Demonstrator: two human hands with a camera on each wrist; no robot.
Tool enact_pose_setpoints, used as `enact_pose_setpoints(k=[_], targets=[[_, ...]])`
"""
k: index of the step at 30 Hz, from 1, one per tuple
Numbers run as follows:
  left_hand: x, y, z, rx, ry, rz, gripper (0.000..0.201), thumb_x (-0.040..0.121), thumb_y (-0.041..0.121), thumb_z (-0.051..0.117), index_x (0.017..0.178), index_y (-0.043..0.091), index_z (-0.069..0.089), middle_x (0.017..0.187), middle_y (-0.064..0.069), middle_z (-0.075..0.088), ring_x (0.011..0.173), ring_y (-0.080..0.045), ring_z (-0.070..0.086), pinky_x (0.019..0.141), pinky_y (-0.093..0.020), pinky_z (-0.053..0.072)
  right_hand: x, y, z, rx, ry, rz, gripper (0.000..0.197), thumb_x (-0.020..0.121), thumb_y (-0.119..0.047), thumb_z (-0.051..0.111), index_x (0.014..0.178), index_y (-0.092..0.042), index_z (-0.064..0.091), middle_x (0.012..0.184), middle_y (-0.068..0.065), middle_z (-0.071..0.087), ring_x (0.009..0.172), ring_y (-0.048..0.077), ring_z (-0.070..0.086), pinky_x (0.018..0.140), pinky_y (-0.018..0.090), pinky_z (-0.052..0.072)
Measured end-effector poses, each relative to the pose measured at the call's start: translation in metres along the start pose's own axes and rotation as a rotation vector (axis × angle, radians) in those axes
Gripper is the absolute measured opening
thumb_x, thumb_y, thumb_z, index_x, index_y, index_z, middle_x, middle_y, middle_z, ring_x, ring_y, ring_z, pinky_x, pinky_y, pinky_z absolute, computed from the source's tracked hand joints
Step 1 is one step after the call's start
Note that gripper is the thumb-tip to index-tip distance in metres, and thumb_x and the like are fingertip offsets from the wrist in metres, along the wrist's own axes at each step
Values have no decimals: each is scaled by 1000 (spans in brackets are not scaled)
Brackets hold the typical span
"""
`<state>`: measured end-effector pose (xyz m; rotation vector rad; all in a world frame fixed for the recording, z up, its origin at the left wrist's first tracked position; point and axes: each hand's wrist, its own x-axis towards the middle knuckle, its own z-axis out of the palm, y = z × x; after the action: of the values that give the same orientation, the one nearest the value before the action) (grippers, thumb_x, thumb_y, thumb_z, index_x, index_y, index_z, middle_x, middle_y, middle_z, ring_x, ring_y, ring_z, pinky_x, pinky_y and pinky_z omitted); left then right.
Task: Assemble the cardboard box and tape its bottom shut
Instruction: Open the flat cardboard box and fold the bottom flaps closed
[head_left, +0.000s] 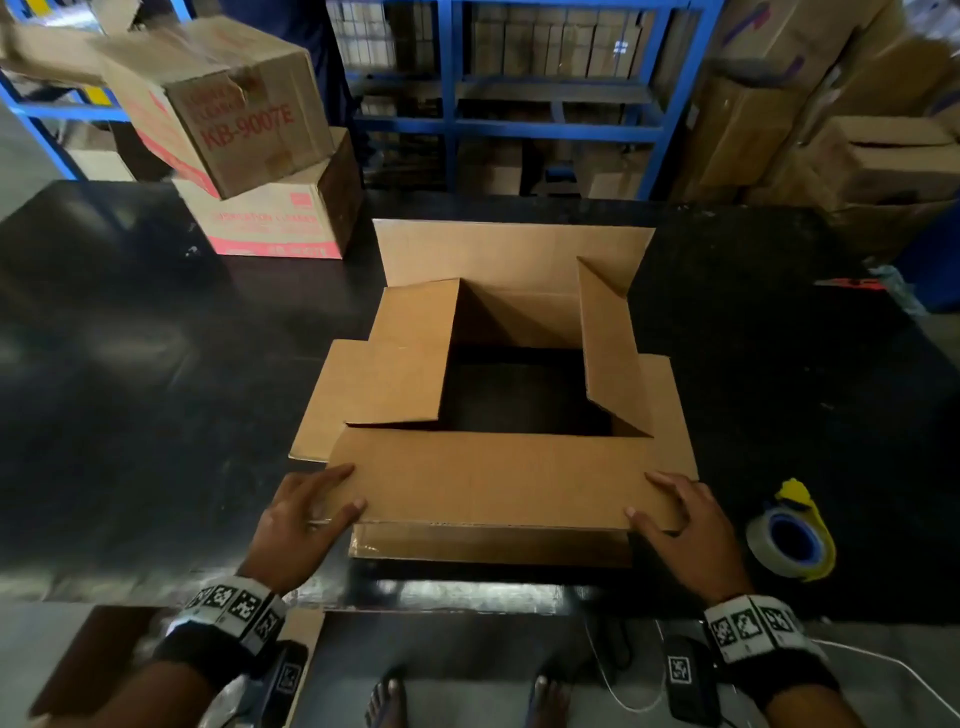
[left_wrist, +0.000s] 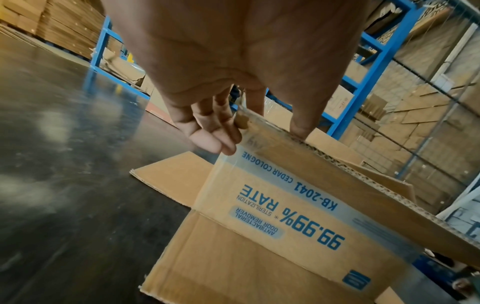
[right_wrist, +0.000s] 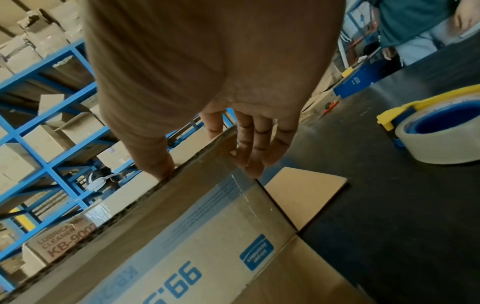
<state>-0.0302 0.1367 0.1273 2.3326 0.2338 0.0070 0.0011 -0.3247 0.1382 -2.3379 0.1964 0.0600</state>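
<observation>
A brown cardboard box (head_left: 498, 483) stands on the black table (head_left: 130, 364) with its flaps up and its inside dark. The left side flap (head_left: 410, 353) and right side flap (head_left: 608, 343) lean inward; the far flap (head_left: 509, 249) stands upright. The near flap lies tilted inward. My left hand (head_left: 306, 514) holds that flap's left corner, thumb on its edge, and my right hand (head_left: 680, 514) holds its right corner. In the left wrist view the left hand (left_wrist: 249, 131) pinches the blue-printed flap (left_wrist: 272, 226). In the right wrist view the right hand (right_wrist: 207, 164) grips the same flap (right_wrist: 207, 246). A yellow-and-blue tape dispenser (head_left: 792, 540) lies right of my right hand.
Two red-printed cartons are stacked at the table's back left, the lower one (head_left: 270, 218) flat and the upper one (head_left: 228, 104) tilted. Blue shelving (head_left: 452, 104) with cartons stands behind the table. More cartons (head_left: 857, 145) pile at the right. Another person (right_wrist: 415, 24) stands beyond.
</observation>
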Motion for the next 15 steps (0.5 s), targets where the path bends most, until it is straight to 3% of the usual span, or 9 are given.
enact_pose_setpoints(k=[4, 6, 8, 9, 12, 15], targets=[[18, -2, -12, -51, 5, -34, 38, 98, 41, 62, 136, 36, 60, 131, 0, 60, 110, -18, 60, 94, -35, 47, 25, -5, -18, 39, -97, -10, 88, 71, -37, 84, 145, -37, 35, 147, -1, 29, 120, 16, 44, 96, 42, 48], [36, -11, -23, -60, 5, -38, 30, 105, 39, 48, 132, 48, 58, 131, -4, 63, 108, -23, 63, 94, -42, 51, 43, -10, -28, -16, -183, -80, 105, 67, -36, 86, 150, -41, 22, 155, -10, 18, 132, 17, 37, 101, 44, 44], [55, -21, -33, 10, -12, -5, 43, 103, 25, 46, 125, 61, 53, 129, -4, 63, 110, -27, 67, 96, -51, 55, 63, -14, -34, -137, -313, -145, 115, 66, -37, 86, 153, -41, 12, 161, -12, 6, 145, 18, 22, 111, 47, 32], [65, -26, -36, 98, -42, 40, 53, 101, 15, 49, 127, 62, 50, 132, -5, 60, 112, -27, 66, 98, -52, 55, 73, -18, -37, -193, -386, -158, 117, 66, -37, 85, 154, -39, 8, 163, -12, 1, 147, 17, 15, 114, 47, 26], [88, -25, -35, 338, -243, 130, 75, 96, 1, 57, 140, 58, 34, 149, -5, 41, 115, -23, 63, 96, -41, 58, 96, -24, -40, -285, -595, -135, 109, 75, -42, 77, 155, -38, 3, 164, -14, -4, 149, 14, 9, 116, 43, 19], [107, -22, -27, 522, -422, 159, 98, 89, 1, 68, 153, 55, 16, 160, 1, 21, 122, -29, 60, 97, -42, 57, 107, -26, -39, -327, -703, -66, 75, 91, -39, 58, 153, -41, 16, 162, -18, 2, 149, 16, 10, 116, 44, 15]])
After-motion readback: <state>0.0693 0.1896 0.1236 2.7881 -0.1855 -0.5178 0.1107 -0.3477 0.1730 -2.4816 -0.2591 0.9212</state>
